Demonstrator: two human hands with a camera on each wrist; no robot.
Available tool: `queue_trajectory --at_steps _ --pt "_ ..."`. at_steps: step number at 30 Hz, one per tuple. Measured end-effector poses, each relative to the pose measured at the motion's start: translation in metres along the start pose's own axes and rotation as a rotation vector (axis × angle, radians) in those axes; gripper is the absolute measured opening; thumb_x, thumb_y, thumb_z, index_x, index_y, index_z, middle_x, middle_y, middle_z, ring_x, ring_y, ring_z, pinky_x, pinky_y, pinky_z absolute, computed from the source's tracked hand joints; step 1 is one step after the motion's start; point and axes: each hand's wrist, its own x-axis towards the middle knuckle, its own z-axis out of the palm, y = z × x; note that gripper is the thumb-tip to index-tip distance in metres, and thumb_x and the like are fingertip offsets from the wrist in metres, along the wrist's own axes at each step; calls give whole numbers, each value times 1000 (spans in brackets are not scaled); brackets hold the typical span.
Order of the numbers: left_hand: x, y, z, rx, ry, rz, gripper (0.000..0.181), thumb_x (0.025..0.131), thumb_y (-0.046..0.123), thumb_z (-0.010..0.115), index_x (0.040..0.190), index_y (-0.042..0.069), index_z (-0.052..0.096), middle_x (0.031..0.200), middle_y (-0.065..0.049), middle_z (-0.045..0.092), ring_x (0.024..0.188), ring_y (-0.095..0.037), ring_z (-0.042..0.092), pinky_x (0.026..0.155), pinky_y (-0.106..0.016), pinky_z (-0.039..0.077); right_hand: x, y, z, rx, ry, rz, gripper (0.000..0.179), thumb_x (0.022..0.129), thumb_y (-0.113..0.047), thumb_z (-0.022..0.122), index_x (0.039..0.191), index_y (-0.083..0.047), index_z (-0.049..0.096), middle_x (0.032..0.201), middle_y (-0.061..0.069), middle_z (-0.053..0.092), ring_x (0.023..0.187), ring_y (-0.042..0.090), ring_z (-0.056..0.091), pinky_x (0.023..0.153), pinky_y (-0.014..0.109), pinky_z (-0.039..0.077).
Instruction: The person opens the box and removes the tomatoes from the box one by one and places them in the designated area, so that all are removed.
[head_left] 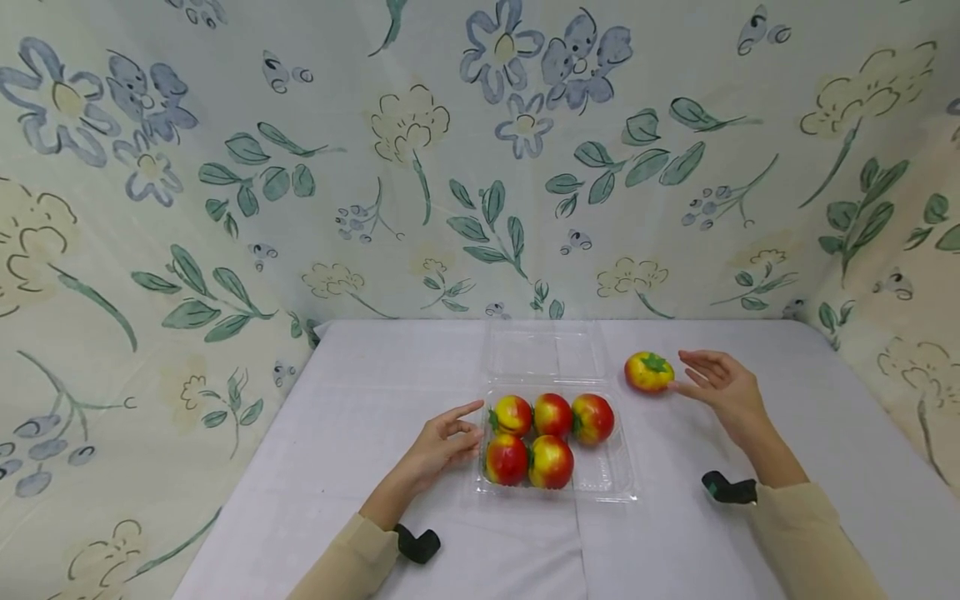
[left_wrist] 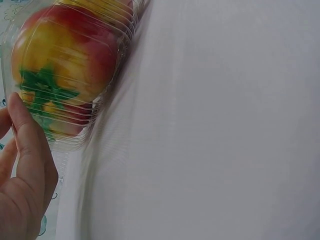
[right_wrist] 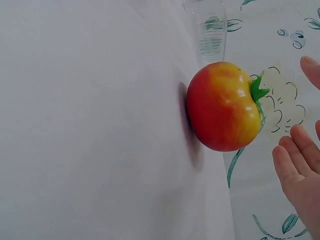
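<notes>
A clear plastic box (head_left: 606, 477) holds several red-and-yellow, tomato-like fruits (head_left: 551, 461) with green leafy tops; its front right spot is bare. My left hand (head_left: 441, 446) is at the box's left side, fingers extended and fingertips right at the rim. In the left wrist view, its thumb lies against the ribbed wall near a fruit (left_wrist: 65, 50). To the right of the box, one more such fruit (head_left: 649, 372) rests on the table, leafy top up. Beside it my right hand (head_left: 723, 392) is spread, its fingers apart from the fruit (right_wrist: 224, 107) in the right wrist view.
The box's transparent lid (head_left: 543, 350) lies folded back behind it. A white cloth with creases covers the table (head_left: 360, 375). Flower-patterned fabric (head_left: 420, 183) hangs behind and on both sides. Dark straps (head_left: 729, 488) sit at the wrists.
</notes>
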Motion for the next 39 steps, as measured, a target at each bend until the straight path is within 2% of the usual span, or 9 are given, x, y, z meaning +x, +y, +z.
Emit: queue_trajectory --at_steps 4,8,11,15,22,28,39 --pt "-1 0 0 -3 -1 -1 56 96 10 68 148 11 49 99 -9 59 74 -14 64 76 -24 58 -6 -7 1 9 -7 -40 64 84 -17 82 136 -2 48 136 9 56 128 23 52 94 20 46" --pt "-1 0 0 -2 -5 -1 56 96 10 68 148 11 49 100 -9 59 75 -14 64 77 -24 58 -13 -17 3 12 -22 -88 63 84 -15 82 135 1 47 132 11 57 120 12 55 93 17 46" --pt "-1 -1 -1 0 -4 -2 56 96 10 68 148 11 49 100 -10 59 74 -15 64 77 -24 58 -16 -23 5 2 -34 -97 63 86 -15 80 136 3 46 136 18 54 121 14 55 92 15 47" --pt "-1 -1 0 3 -1 -2 56 96 10 68 148 11 48 100 -9 59 74 -14 63 77 -24 58 -20 -28 9 3 -53 -91 62 87 -16 80 136 1 46 136 19 54 122 17 55 91 14 47" --pt "-3 1 1 6 -8 5 56 97 9 66 149 9 47 99 -9 59 75 -15 63 78 -24 57 -27 -32 13 -19 -94 -115 61 88 -18 79 136 1 47 136 22 53 118 10 56 92 16 47" --pt "-3 1 1 6 -5 4 57 97 10 67 150 9 46 99 -9 59 74 -14 64 77 -23 57 -33 -39 17 -13 -120 -139 56 90 -17 77 135 2 50 133 20 56 118 12 58 90 13 47" --pt "-1 1 1 10 -3 7 56 97 9 66 149 9 46 100 -10 59 74 -13 64 77 -23 57 -45 -52 27 9 -164 -178 51 89 -15 77 132 2 54 128 16 61 110 -1 59 89 14 48"
